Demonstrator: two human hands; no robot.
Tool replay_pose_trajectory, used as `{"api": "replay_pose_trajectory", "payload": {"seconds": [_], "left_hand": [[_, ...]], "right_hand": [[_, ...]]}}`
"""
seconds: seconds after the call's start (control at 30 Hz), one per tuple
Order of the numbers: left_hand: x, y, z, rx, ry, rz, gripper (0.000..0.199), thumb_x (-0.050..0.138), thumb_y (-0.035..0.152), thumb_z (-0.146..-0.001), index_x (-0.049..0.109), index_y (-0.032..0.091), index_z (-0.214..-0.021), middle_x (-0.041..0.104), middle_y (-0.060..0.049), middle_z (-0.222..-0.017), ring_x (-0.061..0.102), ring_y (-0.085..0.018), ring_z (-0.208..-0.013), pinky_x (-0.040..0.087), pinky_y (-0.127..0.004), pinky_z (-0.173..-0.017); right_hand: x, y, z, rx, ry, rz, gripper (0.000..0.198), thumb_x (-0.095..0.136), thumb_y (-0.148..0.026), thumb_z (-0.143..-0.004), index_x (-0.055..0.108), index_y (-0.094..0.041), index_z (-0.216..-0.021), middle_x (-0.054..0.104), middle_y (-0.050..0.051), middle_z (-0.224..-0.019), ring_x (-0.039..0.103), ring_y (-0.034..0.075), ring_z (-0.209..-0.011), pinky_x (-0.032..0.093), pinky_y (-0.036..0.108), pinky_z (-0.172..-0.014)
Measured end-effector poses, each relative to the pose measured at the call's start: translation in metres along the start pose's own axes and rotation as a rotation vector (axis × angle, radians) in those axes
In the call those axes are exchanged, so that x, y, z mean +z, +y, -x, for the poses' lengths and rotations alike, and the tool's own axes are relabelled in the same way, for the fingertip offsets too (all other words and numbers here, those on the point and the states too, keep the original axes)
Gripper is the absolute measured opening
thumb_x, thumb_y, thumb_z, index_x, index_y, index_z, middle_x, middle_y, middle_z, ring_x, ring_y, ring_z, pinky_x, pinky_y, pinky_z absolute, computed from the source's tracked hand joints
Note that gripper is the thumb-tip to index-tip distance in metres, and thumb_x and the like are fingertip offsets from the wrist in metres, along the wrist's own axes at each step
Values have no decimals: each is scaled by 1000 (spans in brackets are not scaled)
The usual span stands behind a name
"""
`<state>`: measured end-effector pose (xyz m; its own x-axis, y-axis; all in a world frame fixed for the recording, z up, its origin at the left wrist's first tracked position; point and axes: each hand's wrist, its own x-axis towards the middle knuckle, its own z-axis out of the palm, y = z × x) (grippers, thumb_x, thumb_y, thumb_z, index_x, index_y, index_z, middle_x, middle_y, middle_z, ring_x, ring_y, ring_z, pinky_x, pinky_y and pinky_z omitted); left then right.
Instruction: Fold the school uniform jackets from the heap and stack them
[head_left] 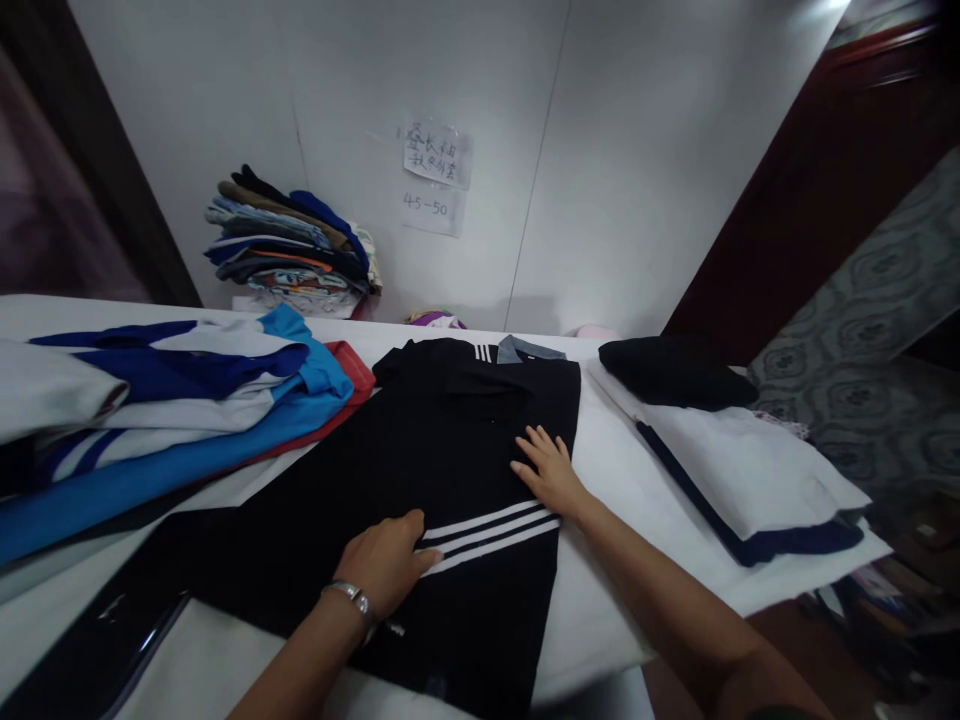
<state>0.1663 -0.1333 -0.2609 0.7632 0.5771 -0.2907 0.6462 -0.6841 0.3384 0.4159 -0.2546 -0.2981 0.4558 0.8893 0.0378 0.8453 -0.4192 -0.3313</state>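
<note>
Both hands press flat on a black shirt (420, 460) spread over the white table (600, 600). Left hand (386, 565): fingers loosely together, tips at the white stripes (487, 530), holding nothing. Right hand (551, 468): fingers splayed wide, just beyond the stripes. Blue-and-white clothes (172, 410) lie well left of the fingers; folded white garment (750, 470) lies right.

A shirt (420, 470) lay on the table (615, 480), between clothes (172, 400) at left and folded garments (742, 470) at right; a stack (289, 245) stood behind.
</note>
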Motion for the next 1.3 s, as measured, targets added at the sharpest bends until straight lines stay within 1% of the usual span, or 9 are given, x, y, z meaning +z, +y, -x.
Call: {"api": "replay_pose_trajectory", "payload": {"seconds": [0.1,0.23,0.47,0.6,0.77,0.87,1.0,1.1,1.3], "left_hand": [[-1,1,1,5,-7,-18,17,50,39,-76,52,22,-75,67,-7,-79,63,-25,-74,39,-33,-65],[-4,-2,4,-14,-5,1,23,52,45,-75,54,23,-73,68,-6,-78,63,-24,-74,37,-31,-61],[-56,4,0,-80,149,-84,37,49,57,-76,62,24,-87,70,-7,-84,64,-25,-79,37,-30,-62],[-78,24,-56,-57,243,-80,36,47,56,-79,63,24,-87,70,-6,-90,64,-24,-86,41,-30,-67],[-63,36,-154,-230,265,31,49,53,54,-76,62,16,-105,62,-17,-119,58,-31,-108,45,-34,-80],[-53,42,-190,-335,290,67,55,53,53,-76,60,10,-110,60,-24,-118,59,-36,-107,47,-38,-75],[-51,48,-210,-386,341,133,45,54,40,-77,61,9,-109,64,-24,-111,63,-35,-98,48,-39,-67],[-63,50,-218,-369,414,150,38,50,29,-78,59,12,-111,64,-21,-113,63,-31,-99,48,-36,-69],[-132,68,-230,-274,619,71,32,45,22,-80,54,20,-111,64,-12,-111,58,-27,-103,43,-35,-80]], "right_hand": [[7,-11,16,-122,-81,19,60,36,-55,-91,36,-23,-142,21,8,-153,10,23,-142,5,47,-113],[10,-16,25,-121,-117,11,60,37,-55,-90,37,-23,-141,22,9,-153,11,24,-142,5,49,-113],[2,-2,14,-49,110,12,58,35,-52,-92,37,-21,-141,24,8,-152,10,24,-142,3,50,-113],[8,8,4,42,-11,3,63,37,-52,-90,37,-16,-141,24,12,-151,13,27,-141,7,51,-112],[12,11,2,40,-33,-36,64,37,-53,-89,37,-17,-142,22,12,-152,13,27,-141,6,51,-112],[11,11,3,25,-19,-58,64,37,-53,-89,37,-16,-141,22,13,-152,13,28,-141,5,51,-112],[11,12,3,24,-14,-79,64,38,-53,-89,37,-17,-141,21,13,-152,12,28,-141,4,51,-112],[12,14,2,18,-17,-102,64,38,-54,-88,36,-18,-142,20,12,-153,10,28,-142,3,51,-112],[9,14,3,13,-33,-135,64,41,-53,-88,37,-18,-141,20,13,-153,10,28,-142,1,51,-112]]}}
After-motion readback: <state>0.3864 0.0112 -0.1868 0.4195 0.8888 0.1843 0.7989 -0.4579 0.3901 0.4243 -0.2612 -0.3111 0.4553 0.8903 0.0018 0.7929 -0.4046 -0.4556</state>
